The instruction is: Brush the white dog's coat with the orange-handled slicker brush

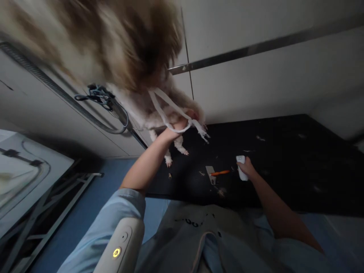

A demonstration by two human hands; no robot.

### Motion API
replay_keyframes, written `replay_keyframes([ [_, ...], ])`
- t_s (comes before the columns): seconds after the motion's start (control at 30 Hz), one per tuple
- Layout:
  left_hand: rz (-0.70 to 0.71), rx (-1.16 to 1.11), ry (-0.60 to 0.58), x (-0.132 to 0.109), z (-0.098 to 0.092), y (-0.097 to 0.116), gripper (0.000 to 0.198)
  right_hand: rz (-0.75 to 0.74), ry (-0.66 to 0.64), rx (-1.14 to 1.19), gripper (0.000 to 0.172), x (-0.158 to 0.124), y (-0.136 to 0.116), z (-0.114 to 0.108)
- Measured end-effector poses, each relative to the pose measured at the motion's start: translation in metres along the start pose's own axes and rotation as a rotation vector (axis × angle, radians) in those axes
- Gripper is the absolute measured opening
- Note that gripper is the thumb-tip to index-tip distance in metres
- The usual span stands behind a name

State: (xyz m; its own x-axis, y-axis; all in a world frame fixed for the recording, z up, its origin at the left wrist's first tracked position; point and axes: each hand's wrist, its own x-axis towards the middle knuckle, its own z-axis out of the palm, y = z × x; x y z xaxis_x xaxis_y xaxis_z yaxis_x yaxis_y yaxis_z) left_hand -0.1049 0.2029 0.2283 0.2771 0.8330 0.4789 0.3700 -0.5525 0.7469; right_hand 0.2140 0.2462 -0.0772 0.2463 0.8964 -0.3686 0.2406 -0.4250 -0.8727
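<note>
A small fluffy dog [159, 110] is held up above a black counter [284, 167] while a white clipper [241, 168] is gripped beside it.

The dog, pale and shaggy, hangs over the counter's near-left part, its paws dangling just under the left hand [178, 127]; its upper body blurs toward the camera. The left hand's fingers are clenched under the dog's chest, with a white strap [167, 112] looped across the fur and around those fingers. The right hand [248, 168] rests low on the counter, well apart from the left, its fingers grasping the white clipper upright. Just left of those fingers lies an orange-handled comb [217, 173], flat on the counter, among scattered tufts of fur [222, 191] close below the fingertips.
</note>
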Motion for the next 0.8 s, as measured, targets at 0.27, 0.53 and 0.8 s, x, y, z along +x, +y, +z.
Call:
replay_keyframes([
  [0.27,-0.56,-0.475,0.407,-0.118,0.074,-0.104,0.034,-0.239,0.143,-0.901,0.066,0.005,0.035,-0.041],
  [0.53,-0.813,-0.836,0.608,-0.226,0.082,-0.093,0.076,-0.837,-0.276,-0.913,0.029,-0.052,0.025,0.037],
  [0.8,-0.882,-0.816,0.567,-0.301,0.094,-0.106,0.084,-1.018,-0.392,-0.515,0.032,-0.163,0.033,0.093],
])
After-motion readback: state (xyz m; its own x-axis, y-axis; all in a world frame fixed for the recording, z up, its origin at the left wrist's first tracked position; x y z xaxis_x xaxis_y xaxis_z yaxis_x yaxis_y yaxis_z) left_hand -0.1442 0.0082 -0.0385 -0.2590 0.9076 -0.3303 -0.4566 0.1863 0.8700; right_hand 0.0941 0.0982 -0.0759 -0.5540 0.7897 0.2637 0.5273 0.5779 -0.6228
